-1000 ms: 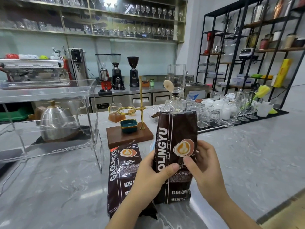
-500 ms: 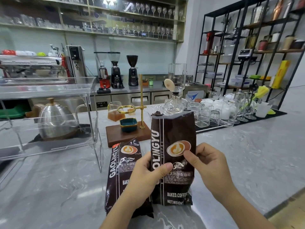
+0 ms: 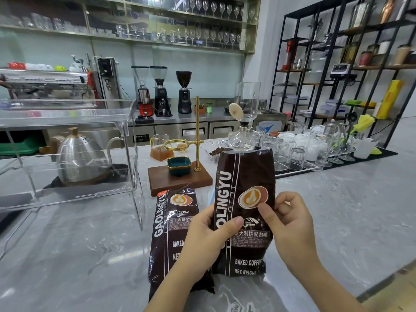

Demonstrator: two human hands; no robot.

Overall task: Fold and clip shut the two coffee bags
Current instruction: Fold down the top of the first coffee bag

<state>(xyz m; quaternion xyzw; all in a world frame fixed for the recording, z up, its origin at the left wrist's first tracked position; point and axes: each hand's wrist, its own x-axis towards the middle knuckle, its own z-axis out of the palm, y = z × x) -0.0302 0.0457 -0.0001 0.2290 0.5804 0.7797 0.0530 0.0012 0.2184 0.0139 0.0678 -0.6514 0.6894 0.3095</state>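
A: Where's the upright bag?
B: Standing on the grey marble counter, near the front edge, top unfolded and open. Contents can't be seen. Left hand grips its left edge, thumb across the front, fingers curled behind. Right hand pinches its right edge, thumb on the front, fingers curled behind.
A: Second bag?
B: Just left of the first, lying back on the counter, top crumpled, partly behind the left hand. Can't tell whether the two bags touch.
A: Containers behind?
B: Small teal dish on a wooden base with a brass stand; can't tell what's inside it. Glass pitcher holding brown liquid. Glass bowl with dark grounds. Clear cups on a black mat. Steel kettle under the clear plastic rack.
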